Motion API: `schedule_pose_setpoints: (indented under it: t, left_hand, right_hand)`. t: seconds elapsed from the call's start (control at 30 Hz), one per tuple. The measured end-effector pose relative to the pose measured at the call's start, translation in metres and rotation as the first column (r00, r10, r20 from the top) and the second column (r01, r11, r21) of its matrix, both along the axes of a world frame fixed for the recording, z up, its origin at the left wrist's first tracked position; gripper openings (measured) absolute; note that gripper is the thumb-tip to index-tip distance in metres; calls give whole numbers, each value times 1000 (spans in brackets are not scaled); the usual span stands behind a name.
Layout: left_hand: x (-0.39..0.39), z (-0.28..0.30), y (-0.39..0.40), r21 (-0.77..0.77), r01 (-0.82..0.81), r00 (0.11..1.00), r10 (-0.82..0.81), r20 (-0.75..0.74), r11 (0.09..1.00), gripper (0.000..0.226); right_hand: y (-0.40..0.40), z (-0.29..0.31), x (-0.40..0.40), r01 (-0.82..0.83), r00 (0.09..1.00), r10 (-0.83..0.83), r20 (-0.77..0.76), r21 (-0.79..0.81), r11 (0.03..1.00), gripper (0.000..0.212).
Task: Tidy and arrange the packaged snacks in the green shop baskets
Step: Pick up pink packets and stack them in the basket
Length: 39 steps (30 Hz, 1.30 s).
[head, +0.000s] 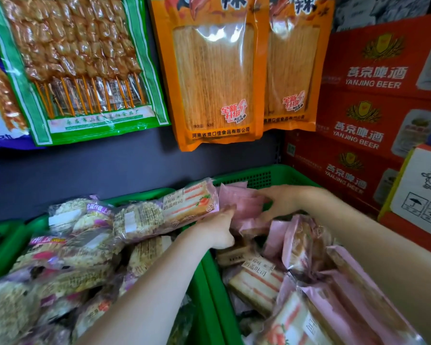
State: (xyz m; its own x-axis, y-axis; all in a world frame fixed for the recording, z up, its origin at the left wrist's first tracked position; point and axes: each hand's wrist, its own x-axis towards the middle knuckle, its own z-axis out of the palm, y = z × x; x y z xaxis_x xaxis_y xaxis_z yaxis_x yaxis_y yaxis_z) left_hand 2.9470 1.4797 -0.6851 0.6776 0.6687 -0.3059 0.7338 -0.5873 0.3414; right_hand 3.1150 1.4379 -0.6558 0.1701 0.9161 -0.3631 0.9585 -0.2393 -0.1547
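Note:
Two green shop baskets stand side by side. The right basket (256, 178) holds several pink-wrapped strawberry toast sandwiches (259, 282). The left basket (139, 199) is piled with round grain cakes in clear purple wrap (90, 232). My left hand (219, 230) grips the end of one pink sandwich pack (192, 202) that lies across the divide between the baskets. My right hand (281, 200) reaches to the back of the right basket and pinches a pink packet (239, 202) there.
Hanging snack bags fill the wall above: a green skewer pack (77, 66) and two orange strip-snack packs (217, 70). Red Yanjing Beer cartons (373, 95) are stacked at the right, with a white carton (423, 192) beside the basket.

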Motion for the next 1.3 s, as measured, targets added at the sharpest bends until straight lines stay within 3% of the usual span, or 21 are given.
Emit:
schedule_pose_setpoints:
  t: [0.13, 0.2, 0.33, 0.43, 0.53, 0.6, 0.7, 0.77, 0.83, 0.93, 1.0, 1.13, 1.3]
  left_hand:
    - [3, -1, 0, 50, -26, 996, 31, -87, 998, 58]
    - [4, -1, -1, 88, -3, 989, 16, -146, 996, 43]
    - [11, -8, -6, 109, 69, 942, -29, -333, 992, 54]
    - [14, -16, -10, 259, 134, 892, -2, -451, 956, 61]
    - [14, -20, -9, 383, 82, 949, 45, -311, 920, 37]
    - [12, -19, -8, 372, 10, 985, 56, -165, 928, 22]
    - [8, -12, -7, 298, -85, 996, 81, 25, 951, 17]
    - [5, -8, -9, 223, -148, 976, 106, 190, 964, 16]
    - [2, -4, -14, 145, -153, 939, 98, 329, 978, 11]
    - [-9, 6, -20, 94, -129, 855, 63, 515, 987, 9]
    - [-20, 14, -23, 53, -136, 762, 70, 643, 989, 13]
    - [-56, 28, -32, 133, -118, 749, 0, 662, 984, 18]
    - [-137, 34, -29, 88, -177, 858, 110, 502, 980, 19]
  right_hand:
    - [29, -27, -24, -108, 986, 108, 125, -6, 994, 37]
    - [36, -23, -27, -124, 965, 107, 240, 59, 991, 31]
    - [40, -18, -7, 51, 938, -172, 301, 372, 927, 27]
    - [37, -22, 2, 220, 925, -337, 177, 475, 852, 21]
    - [36, -31, 1, 190, 980, -193, -42, 476, 859, 16]
    - [27, -38, 5, 128, 983, -58, -176, 413, 902, 18]
    - [4, -40, 8, -7, 944, 104, -314, 295, 955, 55]
    - [-13, -37, 2, -29, 897, 150, -416, 282, 959, 67]
    - [-21, -35, -5, 13, 851, 185, -492, 370, 929, 58]
    - [-30, -21, -21, 31, 877, 202, -435, 471, 881, 35]
    - [-36, -9, -30, 30, 905, 189, -382, 498, 866, 32]
    - [-50, 14, -40, 93, 960, 92, -263, 613, 785, 37]
    - [-57, 46, -68, 290, 922, 23, -386, 730, 619, 34]
